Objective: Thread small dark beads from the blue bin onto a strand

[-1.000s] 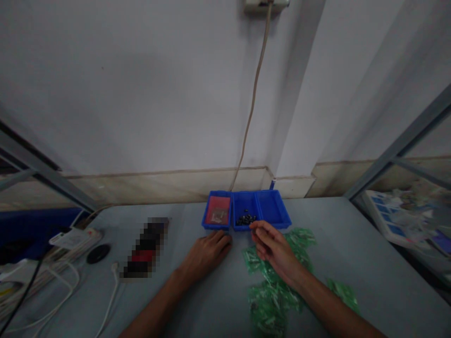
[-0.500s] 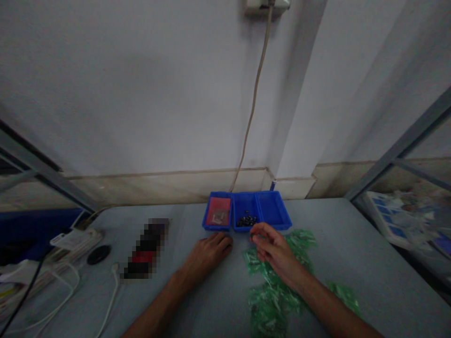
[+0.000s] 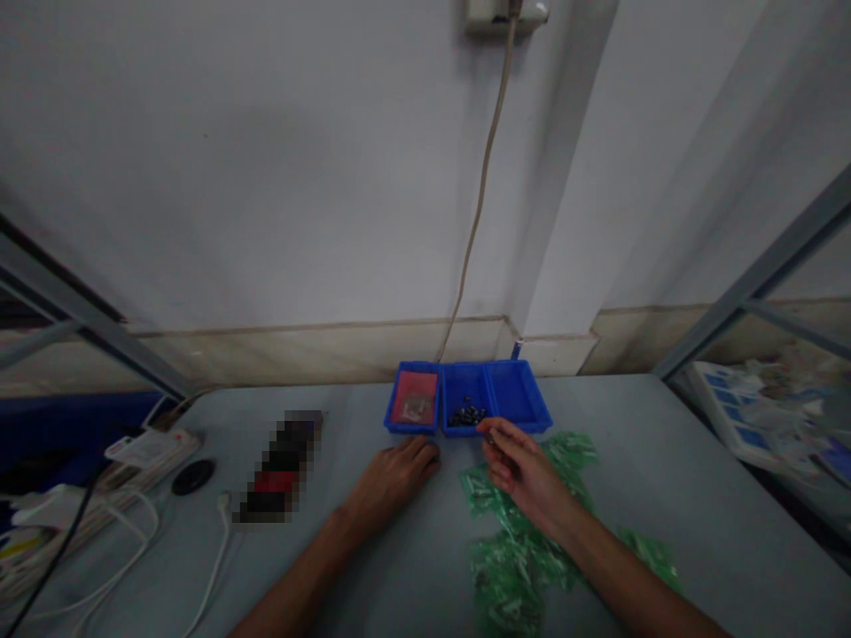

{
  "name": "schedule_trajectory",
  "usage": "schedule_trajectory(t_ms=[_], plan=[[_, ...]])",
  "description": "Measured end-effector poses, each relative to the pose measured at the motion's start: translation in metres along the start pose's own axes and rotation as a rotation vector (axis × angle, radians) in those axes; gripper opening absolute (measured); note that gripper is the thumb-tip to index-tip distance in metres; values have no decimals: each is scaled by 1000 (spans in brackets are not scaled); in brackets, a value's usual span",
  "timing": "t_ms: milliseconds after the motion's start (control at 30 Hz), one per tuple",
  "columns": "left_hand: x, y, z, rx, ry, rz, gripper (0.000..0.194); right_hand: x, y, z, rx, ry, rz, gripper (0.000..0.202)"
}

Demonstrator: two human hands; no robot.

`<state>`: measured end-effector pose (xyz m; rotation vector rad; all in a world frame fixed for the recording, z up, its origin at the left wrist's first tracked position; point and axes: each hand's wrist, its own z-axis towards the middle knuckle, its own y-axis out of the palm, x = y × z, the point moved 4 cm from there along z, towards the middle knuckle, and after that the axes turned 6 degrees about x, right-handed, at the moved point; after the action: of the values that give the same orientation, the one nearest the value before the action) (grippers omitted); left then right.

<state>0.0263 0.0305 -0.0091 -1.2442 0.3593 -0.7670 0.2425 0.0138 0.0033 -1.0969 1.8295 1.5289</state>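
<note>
My left hand rests on the table just in front of the blue bin that holds a pink sheet and a small clear bag. Its fingers are curled down, and whatever lies under them is hidden. My right hand is pinched at the front edge of the divided blue tray, around something small and dark that I cannot make out. Small dark metallic parts lie in the tray's left compartment. Green plastic bags with small pieces inside lie beneath and beside my right forearm.
A pixelated dark and red object lies left of my left forearm. White cables, a power strip and a round black disc are farther left. Metal frame bars stand at both sides, with a white rack at the right.
My right hand has shifted slightly right, its fingertips pinched closer together. My left hand stays in place. The view has moved very slightly.
</note>
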Motion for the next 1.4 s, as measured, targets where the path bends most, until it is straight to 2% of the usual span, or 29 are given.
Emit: schedule_trajectory(t_ms=[200, 300, 400, 600, 800, 933, 1033, 1167, 1267, 1400], plan=[[3, -5, 3, -12, -24, -21, 23, -7, -1, -2, 63, -249, -326, 33], [5, -9, 4, -27, -32, -23, 22, -9, 0, -3, 71, -318, -419, 28], [5, -12, 4, -31, -36, -27, 21, -8, 1, -3, 53, -273, -364, 30], [3, -9, 3, 19, -14, -43, 24, 0, 3, -4, -11, -61, -114, 36], [2, -7, 3, -3, -32, -24, 21, 0, 2, -3, -24, 21, 31, 34], [2, -6, 3, -9, -33, -33, 19, -3, 3, -3, 5, -20, -26, 38], [1, -5, 3, -11, -21, -39, 18, -5, 3, -3, 31, -133, -171, 39], [1, -6, 2, -6, -14, -39, 17, -7, 1, -4, 41, -258, -360, 30], [1, -6, 3, -9, -17, -42, 17, -5, 1, -4, 23, -254, -392, 27], [0, -7, 3, 3, -16, -55, 18, 0, 1, -4, -14, -190, -304, 28]])
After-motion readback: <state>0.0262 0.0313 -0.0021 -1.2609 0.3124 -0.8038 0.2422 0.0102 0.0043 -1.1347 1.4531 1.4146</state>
